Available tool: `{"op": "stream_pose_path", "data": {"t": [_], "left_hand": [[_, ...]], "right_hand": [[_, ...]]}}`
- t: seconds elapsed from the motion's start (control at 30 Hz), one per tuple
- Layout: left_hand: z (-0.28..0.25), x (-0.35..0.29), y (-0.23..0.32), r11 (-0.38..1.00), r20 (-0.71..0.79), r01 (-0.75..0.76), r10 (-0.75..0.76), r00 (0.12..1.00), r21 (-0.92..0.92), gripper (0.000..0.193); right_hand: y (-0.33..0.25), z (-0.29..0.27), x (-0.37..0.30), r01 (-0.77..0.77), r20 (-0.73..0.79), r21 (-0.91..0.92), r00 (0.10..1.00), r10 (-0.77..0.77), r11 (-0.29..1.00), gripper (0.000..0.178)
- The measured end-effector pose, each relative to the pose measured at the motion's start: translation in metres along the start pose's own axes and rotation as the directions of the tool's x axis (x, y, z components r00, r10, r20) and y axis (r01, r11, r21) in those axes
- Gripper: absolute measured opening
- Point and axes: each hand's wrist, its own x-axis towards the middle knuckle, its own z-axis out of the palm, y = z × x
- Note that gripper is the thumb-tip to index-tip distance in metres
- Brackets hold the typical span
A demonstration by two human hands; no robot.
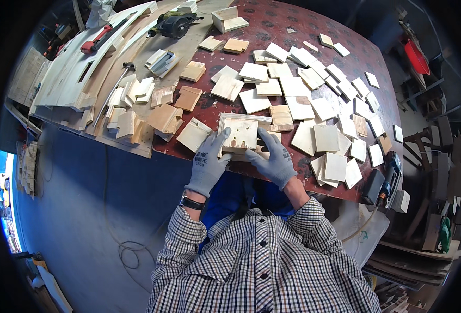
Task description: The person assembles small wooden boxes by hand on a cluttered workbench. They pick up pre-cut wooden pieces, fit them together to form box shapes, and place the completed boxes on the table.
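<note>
My left hand [208,160], in a grey work glove, grips the left side of a pale wooden block [242,133] at the table's near edge. Its thumb and fingers press along that side. From the right, my gloved right hand [275,164] holds the same block, with fingertips against its right edge and near corner. Dark knots mark the block's top face. Behind it lies a layered wood piece [264,119], partly covered. A square wooden board [194,134] rests just left of my left hand. The block's underside is hidden.
Many loose square wooden pieces [295,86] spread over the dark red table [366,47]. A nail gun [390,175] lies at the right edge. Farther left are a hammer [129,67], a dark power tool [175,26] and a red-handled tool [97,41]. A hose [131,250] coils on the floor.
</note>
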Motion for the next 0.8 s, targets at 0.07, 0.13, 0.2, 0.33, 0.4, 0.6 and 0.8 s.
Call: {"op": "stream_pose_path", "data": {"t": [0.07,0.13,0.2,0.33,0.4,0.6,0.8], "left_hand": [[0.002,-0.001,0.000,1.000,-0.005,0.002,-0.002,1.000,0.016,0.078],[0.002,-0.002,-0.001,1.000,-0.009,0.006,-0.006,1.000,0.020,0.078],[-0.002,-0.001,0.005,1.000,-0.004,0.011,-0.011,1.000,0.001,0.079],[0.003,-0.001,0.001,0.999,-0.033,-0.032,0.032,0.999,0.005,0.080],[0.004,-0.001,-0.001,0.999,-0.035,-0.043,0.044,0.998,0.017,0.081],[-0.001,-0.002,0.007,1.000,0.014,-0.010,0.010,1.000,0.009,0.080],[0.005,-0.005,0.006,0.993,-0.027,0.064,-0.067,0.997,-0.102,0.097]], "right_hand": [[-0.002,0.001,0.007,-0.052,-0.015,-0.012,0.999,0.052,0.999,0.076],[-0.009,0.000,0.012,-0.072,-0.017,-0.063,0.997,0.071,0.995,0.074],[-0.019,-0.006,0.014,-0.115,-0.004,-0.084,0.993,0.115,0.990,0.069],[-0.011,-0.007,0.020,-0.161,0.020,0.013,0.987,0.161,0.987,0.066],[-0.011,-0.010,0.021,-0.129,0.038,-0.053,0.991,0.131,0.990,0.070],[-0.024,-0.004,0.018,-0.103,0.006,-0.285,0.994,0.109,0.953,0.087],[-0.017,-0.007,0.016,-0.051,0.009,-0.284,0.998,0.056,0.958,0.086]]}}
